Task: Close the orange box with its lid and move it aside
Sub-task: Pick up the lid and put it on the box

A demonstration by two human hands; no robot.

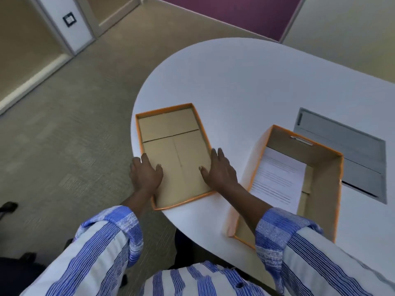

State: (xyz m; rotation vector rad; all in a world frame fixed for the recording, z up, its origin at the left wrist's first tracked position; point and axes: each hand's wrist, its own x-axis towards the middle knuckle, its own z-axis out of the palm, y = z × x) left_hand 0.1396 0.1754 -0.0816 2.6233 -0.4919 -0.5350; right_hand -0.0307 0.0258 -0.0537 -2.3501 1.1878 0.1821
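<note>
Lid (pixel 173 154) upturned at frame centre, long axis running away from the body. Left hand (pixel 145 174) and right hand (pixel 221 170) clasping its long rims, fingers spread. Open box (pixel 320 189) lower right, nearer the right hand.

One lid (pixel 171 133), one box (pixel 324 189), one paper sheet (pixel 277 178), two hands (pixel 146 175)
</note>
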